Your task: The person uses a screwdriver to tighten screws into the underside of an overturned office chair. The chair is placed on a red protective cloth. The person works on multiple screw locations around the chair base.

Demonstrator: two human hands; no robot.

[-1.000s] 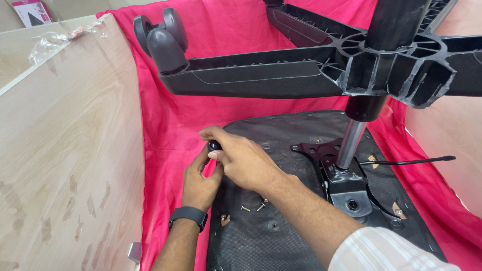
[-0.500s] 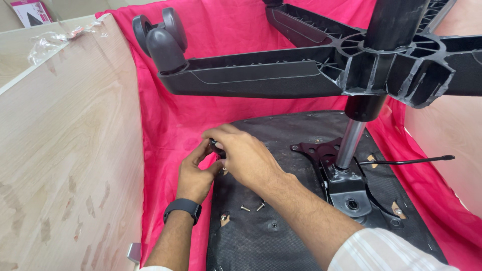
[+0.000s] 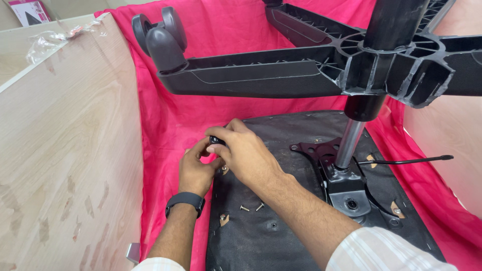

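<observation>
Red cloth [image 3: 170, 115] — upturned chair seat [image 3: 301, 221]

Left hand [image 3: 195, 170] curled, right hand [image 3: 240, 150] cupped over it, fingers pinching

view: single head camera | position: above, at 6 o'clock of the scene | facing: down and forward toward 12 o'clock | range: close, at arm's reach over the upturned chair seat [image 3: 301, 200] | frame: chair base [image 3: 311, 65] across 12 o'clock | overlap: none, one view only
</observation>
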